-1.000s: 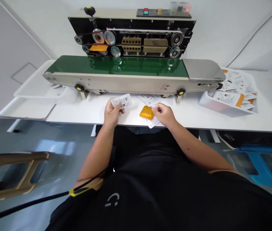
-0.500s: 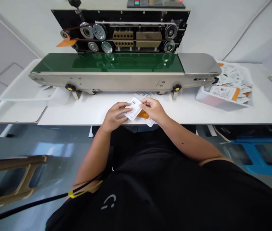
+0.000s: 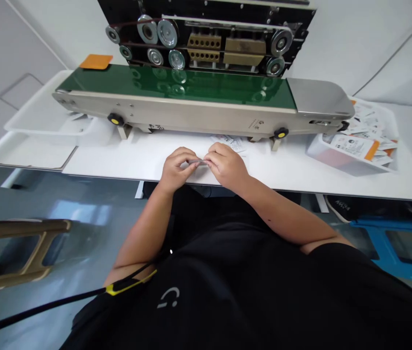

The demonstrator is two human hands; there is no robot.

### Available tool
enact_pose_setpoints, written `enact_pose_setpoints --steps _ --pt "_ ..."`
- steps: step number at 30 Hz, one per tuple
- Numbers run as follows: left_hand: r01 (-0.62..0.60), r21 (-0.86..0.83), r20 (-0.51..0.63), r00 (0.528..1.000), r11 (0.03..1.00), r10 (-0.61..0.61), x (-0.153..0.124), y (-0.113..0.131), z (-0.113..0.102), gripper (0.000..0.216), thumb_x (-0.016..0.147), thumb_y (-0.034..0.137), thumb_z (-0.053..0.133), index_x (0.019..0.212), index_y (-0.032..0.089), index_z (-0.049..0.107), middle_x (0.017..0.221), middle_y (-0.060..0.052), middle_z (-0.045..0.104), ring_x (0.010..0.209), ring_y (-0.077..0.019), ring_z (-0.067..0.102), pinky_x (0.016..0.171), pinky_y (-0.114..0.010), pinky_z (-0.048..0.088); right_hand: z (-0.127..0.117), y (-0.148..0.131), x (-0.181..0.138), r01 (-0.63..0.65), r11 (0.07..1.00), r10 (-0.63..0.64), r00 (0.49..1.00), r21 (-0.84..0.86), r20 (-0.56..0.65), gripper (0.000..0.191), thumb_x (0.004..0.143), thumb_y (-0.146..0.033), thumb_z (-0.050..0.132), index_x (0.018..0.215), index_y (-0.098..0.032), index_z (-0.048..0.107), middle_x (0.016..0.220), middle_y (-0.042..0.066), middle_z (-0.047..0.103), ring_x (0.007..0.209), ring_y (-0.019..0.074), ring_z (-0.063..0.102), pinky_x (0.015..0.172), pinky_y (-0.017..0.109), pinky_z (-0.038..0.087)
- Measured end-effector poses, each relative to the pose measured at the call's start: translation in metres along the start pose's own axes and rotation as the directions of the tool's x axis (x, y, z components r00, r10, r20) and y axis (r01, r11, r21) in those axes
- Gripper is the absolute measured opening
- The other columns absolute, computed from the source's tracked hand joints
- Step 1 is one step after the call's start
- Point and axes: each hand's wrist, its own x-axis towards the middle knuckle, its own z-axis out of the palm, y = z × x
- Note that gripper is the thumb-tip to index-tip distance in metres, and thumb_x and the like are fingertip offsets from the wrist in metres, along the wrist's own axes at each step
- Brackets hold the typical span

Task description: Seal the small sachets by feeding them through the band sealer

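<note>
Your left hand [image 3: 177, 170] and your right hand [image 3: 226, 167] meet in the middle, over the near part of the white table [image 3: 118, 163]. The fingers of each hand are together, and they pinch a thin white packet [image 3: 197, 162] between them. You see the packet from its edge, so it looks like a thin line. Just past your hands, some printed papers [image 3: 228, 142] lie on the table. Farther away stands a long sealing machine [image 3: 206, 114] with a green belt [image 3: 177, 82]. A small orange card [image 3: 95, 61] sits by the far left end of the belt. On your right, a white bin [image 3: 348, 158] holds a pile of slips [image 3: 371, 127]. On your left is a white tray [image 3: 45, 129].
</note>
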Motion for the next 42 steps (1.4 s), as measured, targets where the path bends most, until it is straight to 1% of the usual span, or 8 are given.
enact_pose_setpoints --steps 10,15,22,26,28,33,36,42 --pt "0.005 0.014 -0.031 1.000 1.000 -0.005 -0.002 -0.001 -0.002 0.020 0.095 0.042 0.076 0.090 0.022 0.076 0.089 -0.005 0.073 0.088 -0.0199 0.067 0.084 -0.037 0.054 0.005 0.005 0.000 0.018 1.000 -0.017 0.998 -0.025 0.055 0.018 0.105 -0.028 0.058 0.099 -0.023 0.073 0.103 0.007 0.065 0.098 0.0226 0.058 0.092 0.039 0.048" --pt "-0.062 0.064 -0.024 0.998 0.996 0.064 0.001 -0.001 -0.001 0.024 0.096 0.045 0.074 0.086 0.023 0.076 0.085 -0.005 0.075 0.088 -0.0209 0.067 0.091 -0.041 0.051 0.006 0.009 0.002 0.006 0.999 -0.001 0.993 -0.041 0.118 0.020 0.104 -0.025 0.058 0.092 -0.023 0.073 0.102 0.008 0.067 0.098 0.0233 0.056 0.093 0.040 0.047" --pt "-0.064 0.038 -0.028 0.997 0.997 0.065 0.003 -0.001 -0.003 0.023 0.094 0.045 0.077 0.086 0.023 0.080 0.084 -0.006 0.076 0.084 -0.0203 0.068 0.086 -0.041 0.052 0.000 0.009 0.007 0.056 0.998 -0.054 0.988 -0.006 0.145 0.024 0.103 -0.025 0.056 0.092 -0.024 0.077 0.099 0.008 0.071 0.101 0.0248 0.058 0.098 0.043 0.048" --pt "-0.040 -0.024 -0.100 0.994 0.999 0.037 -0.001 -0.003 -0.005 0.021 0.092 0.044 0.079 0.087 0.023 0.080 0.083 -0.005 0.073 0.080 -0.0190 0.066 0.078 -0.037 0.051 0.006 0.009 0.005 -0.092 0.992 0.084 0.992 0.091 0.094 0.013 0.098 -0.030 0.067 0.098 -0.026 0.079 0.105 0.007 0.075 0.106 0.0239 0.064 0.101 0.042 0.050" --pt "-0.011 -0.086 -0.152 0.988 0.996 -0.003 -0.002 -0.005 -0.005 0.021 0.092 0.043 0.079 0.088 0.022 0.079 0.084 -0.005 0.071 0.078 -0.0180 0.064 0.071 -0.034 0.050 0.012 0.011 0.003 -0.194 0.965 0.175 0.977 0.176 0.119 0.015 0.094 -0.031 0.070 0.105 -0.026 0.079 0.114 0.007 0.076 0.111 0.0235 0.066 0.098 0.040 0.053" --pt "0.057 -0.240 -0.172 0.980 0.969 -0.100 -0.002 -0.003 -0.003 0.026 0.093 0.044 0.078 0.085 0.020 0.073 0.086 -0.006 0.068 0.080 -0.0177 0.064 0.073 -0.033 0.052 0.022 0.018 0.000 -0.464 0.804 0.424 0.886 0.371 0.189 0.024 0.094 -0.041 0.066 0.104 -0.022 0.076 0.105 0.005 0.077 0.095 0.0191 0.070 0.079 0.030 0.056" --pt "0.102 -0.312 -0.147 0.977 0.945 -0.154 -0.001 0.000 -0.003 0.032 0.096 0.045 0.075 0.079 0.019 0.070 0.084 -0.006 0.067 0.079 -0.0175 0.064 0.074 -0.032 0.052 0.022 0.020 -0.002 -0.509 0.743 0.467 0.859 0.434 0.207 0.031 0.094 -0.051 0.065 0.104 -0.023 0.073 0.099 0.004 0.076 0.090 0.0183 0.069 0.073 0.028 0.055" --pt "0.203 -0.393 -0.092 0.962 0.897 -0.258 -0.001 -0.002 -0.004 0.036 0.093 0.049 0.077 0.075 0.018 0.068 0.077 -0.004 0.063 0.070 -0.0157 0.059 0.066 -0.030 0.048 0.019 0.022 -0.006 -0.515 0.732 0.456 0.857 0.446 0.241 0.033 0.093 -0.054 0.065 0.103 -0.023 0.071 0.094 0.002 0.074 0.082 0.0169 0.068 0.073 0.028 0.054"
